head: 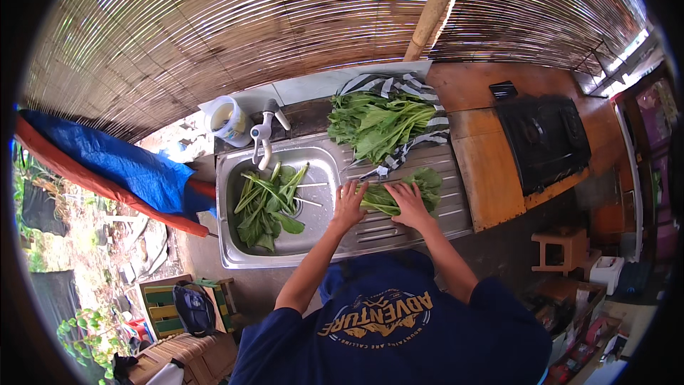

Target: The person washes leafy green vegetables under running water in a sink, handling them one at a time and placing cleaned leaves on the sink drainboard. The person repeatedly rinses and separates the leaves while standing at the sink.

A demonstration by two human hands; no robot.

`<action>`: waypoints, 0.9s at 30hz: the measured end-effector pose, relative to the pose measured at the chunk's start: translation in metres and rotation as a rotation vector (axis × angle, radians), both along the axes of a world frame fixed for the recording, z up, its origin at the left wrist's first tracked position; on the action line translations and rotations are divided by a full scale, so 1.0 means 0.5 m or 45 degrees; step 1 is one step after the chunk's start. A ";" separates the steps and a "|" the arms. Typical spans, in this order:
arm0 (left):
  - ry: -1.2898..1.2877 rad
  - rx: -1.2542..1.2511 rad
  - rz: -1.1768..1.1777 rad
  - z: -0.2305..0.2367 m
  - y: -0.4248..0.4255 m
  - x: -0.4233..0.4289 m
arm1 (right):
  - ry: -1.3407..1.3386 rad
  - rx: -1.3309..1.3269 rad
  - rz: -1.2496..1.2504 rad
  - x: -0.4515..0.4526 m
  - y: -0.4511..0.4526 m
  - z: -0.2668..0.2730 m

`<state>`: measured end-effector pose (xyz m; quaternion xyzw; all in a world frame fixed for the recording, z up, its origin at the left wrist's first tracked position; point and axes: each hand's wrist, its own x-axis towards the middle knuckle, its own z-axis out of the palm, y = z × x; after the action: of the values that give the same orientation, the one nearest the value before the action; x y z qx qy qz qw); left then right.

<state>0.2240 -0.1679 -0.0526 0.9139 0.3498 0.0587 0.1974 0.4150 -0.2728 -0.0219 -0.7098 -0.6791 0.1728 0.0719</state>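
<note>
A small bunch of leafy greens [379, 198] lies across the ridged steel drainboard [374, 232], with its stems toward the left and leaves toward the right. My left hand [350, 207] cups the stem ends at the edge of the sink basin. Over the middle of the bunch, my right hand [411, 206] curls with fingers spread on the leaves. Just behind them, a larger heap of leafy greens [382, 123] rests on a black-and-white striped plastic bag [393, 85]. More loose greens [267, 208] lie inside the steel sink basin [320, 171] on the left.
A faucet [262, 136] stands behind the basin, beside a translucent plastic bucket [227, 120]. To the right, a wooden counter [481, 155] carries a black covered appliance [545, 141] and a dark phone-like object [503, 90]. A blue tarp [117, 155] hangs at left; a plastic stool [559, 248] stands right.
</note>
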 end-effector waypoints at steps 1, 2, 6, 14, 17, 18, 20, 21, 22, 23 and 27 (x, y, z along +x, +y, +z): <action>-0.001 0.029 -0.015 -0.006 0.001 0.000 | -0.005 -0.083 0.002 0.001 0.009 -0.008; -0.151 0.187 0.031 -0.011 -0.001 -0.003 | 0.054 0.110 0.025 0.000 0.007 -0.013; -0.212 0.113 0.049 -0.011 -0.001 -0.018 | 0.095 0.245 0.074 0.014 0.029 -0.020; -0.384 -0.113 0.286 -0.005 -0.011 -0.100 | 0.123 0.145 0.017 0.001 0.037 0.001; -0.397 -0.127 0.556 -0.028 -0.012 -0.195 | 0.124 0.284 -0.008 -0.026 0.027 0.021; -0.405 -0.135 0.665 -0.038 -0.010 -0.233 | 0.153 0.384 0.008 -0.037 0.024 0.028; -0.432 -0.187 0.862 -0.054 -0.011 -0.308 | 0.154 0.348 0.009 -0.057 0.028 0.037; -0.466 -0.241 0.953 -0.059 -0.008 -0.342 | 0.164 0.354 0.020 -0.063 0.033 0.041; -0.491 -0.287 1.033 -0.062 -0.003 -0.369 | 0.177 0.380 0.032 -0.073 0.038 0.043; -0.496 -0.324 1.110 -0.062 -0.004 -0.389 | 0.183 0.408 0.033 -0.082 0.041 0.045; -0.497 -0.292 1.309 -0.032 0.003 -0.456 | 0.299 0.459 0.023 -0.137 0.066 0.048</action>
<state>-0.0040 -0.1666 -0.0688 0.5705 0.7115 0.2769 0.3027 0.3463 -0.2400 0.0021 -0.6544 -0.6922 0.1308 0.2749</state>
